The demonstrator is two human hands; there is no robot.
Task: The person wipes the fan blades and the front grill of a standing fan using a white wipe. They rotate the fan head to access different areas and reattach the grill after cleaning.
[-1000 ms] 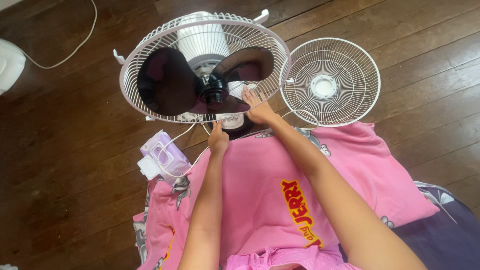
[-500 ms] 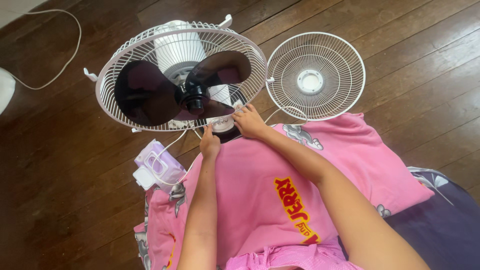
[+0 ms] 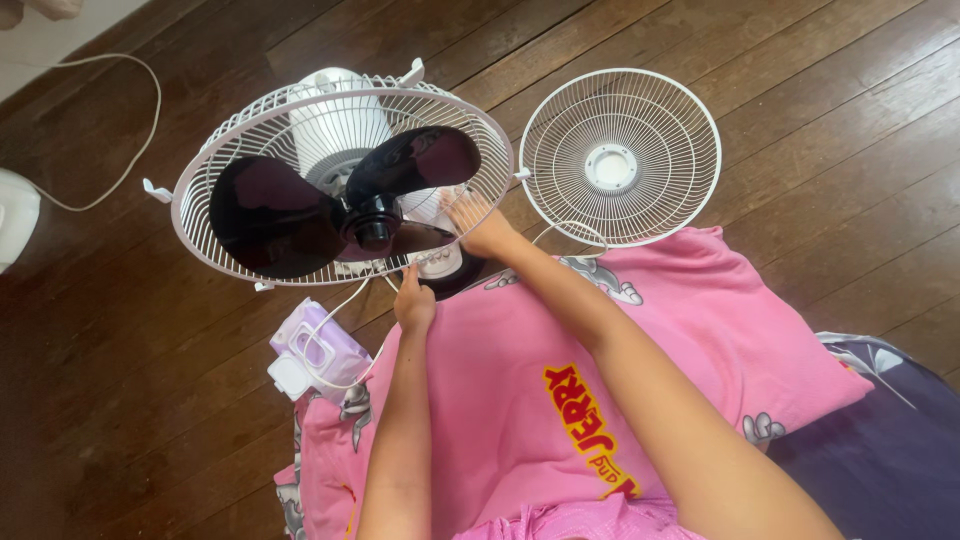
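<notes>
A pale purple wipes pack with white flip lid lies on the floor.

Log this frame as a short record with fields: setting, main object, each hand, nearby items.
setting: dark wooden floor, seen from above
main object: white fan with its front guard off, dark blades exposed inside the rear guard
left hand: at the fan's base, just below the rear guard's lower rim
right hand: fingers spread against the rear guard's lower right part, beside the blades
detached front guard: flat on the floor, right of the fan
other items: pink printed cloth under the arms; lilac wipes pack; white cord
</notes>
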